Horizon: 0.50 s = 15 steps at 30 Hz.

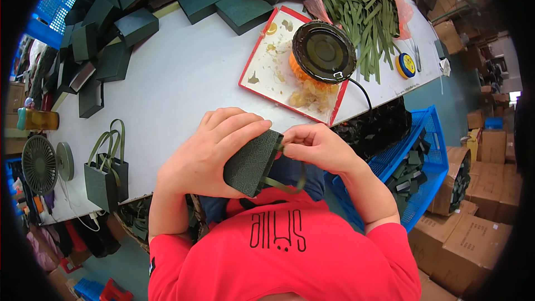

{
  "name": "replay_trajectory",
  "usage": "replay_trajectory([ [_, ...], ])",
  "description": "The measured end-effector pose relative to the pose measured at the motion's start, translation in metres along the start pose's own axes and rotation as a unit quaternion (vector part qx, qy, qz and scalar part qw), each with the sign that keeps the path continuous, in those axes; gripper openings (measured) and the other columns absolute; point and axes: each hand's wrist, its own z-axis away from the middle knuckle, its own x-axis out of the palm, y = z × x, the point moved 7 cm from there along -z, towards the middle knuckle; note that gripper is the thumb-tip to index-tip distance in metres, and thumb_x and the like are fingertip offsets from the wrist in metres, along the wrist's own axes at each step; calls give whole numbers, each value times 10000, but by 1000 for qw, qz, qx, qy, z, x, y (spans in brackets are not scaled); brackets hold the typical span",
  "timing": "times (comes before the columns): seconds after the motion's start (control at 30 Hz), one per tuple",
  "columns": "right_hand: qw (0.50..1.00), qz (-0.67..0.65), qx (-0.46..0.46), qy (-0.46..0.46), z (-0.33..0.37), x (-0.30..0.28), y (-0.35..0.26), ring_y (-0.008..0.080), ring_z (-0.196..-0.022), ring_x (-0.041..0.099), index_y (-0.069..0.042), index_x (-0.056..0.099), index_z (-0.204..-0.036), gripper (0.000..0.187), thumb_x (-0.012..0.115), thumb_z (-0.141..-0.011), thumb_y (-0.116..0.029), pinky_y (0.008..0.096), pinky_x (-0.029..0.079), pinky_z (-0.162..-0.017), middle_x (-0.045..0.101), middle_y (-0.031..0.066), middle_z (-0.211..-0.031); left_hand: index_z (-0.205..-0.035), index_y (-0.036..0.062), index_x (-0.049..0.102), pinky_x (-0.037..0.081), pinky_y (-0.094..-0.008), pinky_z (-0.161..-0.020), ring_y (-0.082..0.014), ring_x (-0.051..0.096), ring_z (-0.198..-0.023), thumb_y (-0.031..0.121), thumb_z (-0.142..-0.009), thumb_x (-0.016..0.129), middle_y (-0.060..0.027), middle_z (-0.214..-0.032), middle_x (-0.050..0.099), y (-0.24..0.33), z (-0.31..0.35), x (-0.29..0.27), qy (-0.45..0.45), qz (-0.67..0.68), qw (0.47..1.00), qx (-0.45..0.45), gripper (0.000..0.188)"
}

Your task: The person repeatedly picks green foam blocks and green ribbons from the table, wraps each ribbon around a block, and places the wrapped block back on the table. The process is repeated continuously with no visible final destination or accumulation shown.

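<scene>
Your left grip (223, 142) clasps the dark green box (248, 164) over your lap (315, 181); your right grip (286, 150) pinches the ribbon (281, 186) at its rim. Judged step: ribbon fitting; next move calls for steady alignment.

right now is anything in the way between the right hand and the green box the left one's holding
Nothing visible: the right hand is already at the edge of the dark green box in the left hand, apparently pinching a green strap. The round black pot stands beyond both hands.
</scene>
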Motion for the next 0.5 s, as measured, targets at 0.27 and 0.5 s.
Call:
replay_trajectory([
  [0.27, 994, 96, -29, 49, -1, 0, 6, 38, -759, 606, 7, 728, -899, 284, 662, -1005, -248, 243, 491, -678, 703, -1, -792, -1392, 66, 551, 418, -481, -1020, -361, 534, -1239, 250, -573, 883, -119, -1320, 589, 3, -5, 4, 2, 19, 1000, -15, 903],
  [0.5, 988, 102, -73, 88, 4, -2, 6, 39, -683, 564, -7, 734, -980, 243, 691, -990, -246, 257, 484, -604, 719, 20, -829, -1350, 36, 566, 385, -507, -1069, -368, 548, -1212, 323, -564, 900, -141, -1320, 584, 3, -2, 7, -12, -9, 1000, -27, 901],
])
